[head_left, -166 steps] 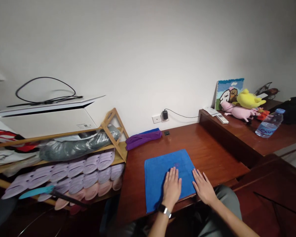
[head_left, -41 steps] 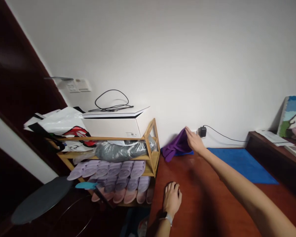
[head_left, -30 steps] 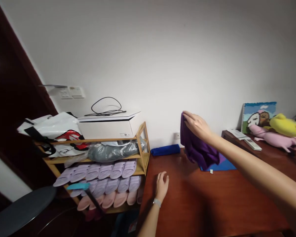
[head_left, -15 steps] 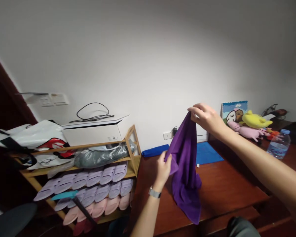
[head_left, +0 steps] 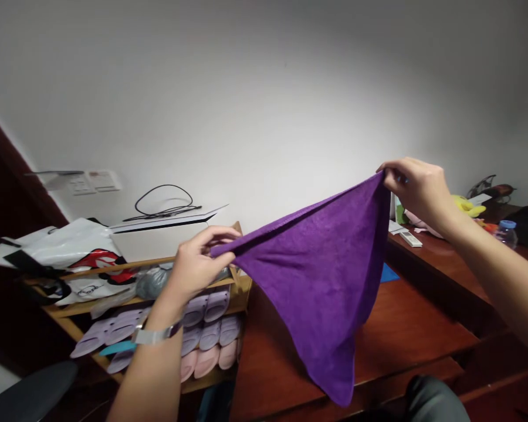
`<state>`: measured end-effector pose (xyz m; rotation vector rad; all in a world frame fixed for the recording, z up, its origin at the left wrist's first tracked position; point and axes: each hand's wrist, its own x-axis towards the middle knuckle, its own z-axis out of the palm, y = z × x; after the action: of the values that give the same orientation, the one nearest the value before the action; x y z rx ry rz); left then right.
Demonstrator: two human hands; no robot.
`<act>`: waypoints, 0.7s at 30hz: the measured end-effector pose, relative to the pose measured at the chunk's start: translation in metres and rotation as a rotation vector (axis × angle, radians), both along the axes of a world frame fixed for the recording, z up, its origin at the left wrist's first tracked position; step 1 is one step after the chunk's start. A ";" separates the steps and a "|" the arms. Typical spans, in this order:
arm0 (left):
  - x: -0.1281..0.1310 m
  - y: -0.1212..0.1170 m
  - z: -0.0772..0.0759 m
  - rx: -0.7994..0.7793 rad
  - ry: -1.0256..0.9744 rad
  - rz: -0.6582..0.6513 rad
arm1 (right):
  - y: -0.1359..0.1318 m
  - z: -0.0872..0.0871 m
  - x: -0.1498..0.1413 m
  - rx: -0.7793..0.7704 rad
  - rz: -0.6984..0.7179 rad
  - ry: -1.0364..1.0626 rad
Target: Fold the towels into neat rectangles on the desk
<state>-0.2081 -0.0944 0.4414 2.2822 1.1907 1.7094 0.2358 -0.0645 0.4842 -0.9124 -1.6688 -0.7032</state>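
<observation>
Purple cloth (head_left: 317, 264): solid purple, soft matte nap, faint mottling, stitched hem visible along the top edge. Held up in the air, one corner area pinched in the left fingers (head_left: 223, 258), another in the right fingers (head_left: 393, 167). Top edge pulled nearly straight between them, sloping up from left to right. Narrow darker fold line runs just under that edge. Small creases fan out from the left grip. Body hangs as a rough triangle, left edge curving down to a rounded low tip, right side dropping steeply in a loose vertical fold. Not laid flat; hangs in front of the surface (head_left: 405, 328). Can't tell if the low tip touches the front edge.
</observation>
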 end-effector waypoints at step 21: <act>0.003 -0.022 0.037 0.125 -0.585 -0.169 | -0.079 0.012 -0.007 -0.424 0.608 0.456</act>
<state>-0.2051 -0.1160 0.4782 1.6716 0.7637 2.2021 0.2290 -0.1436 0.4958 -0.7157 -1.5720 0.2657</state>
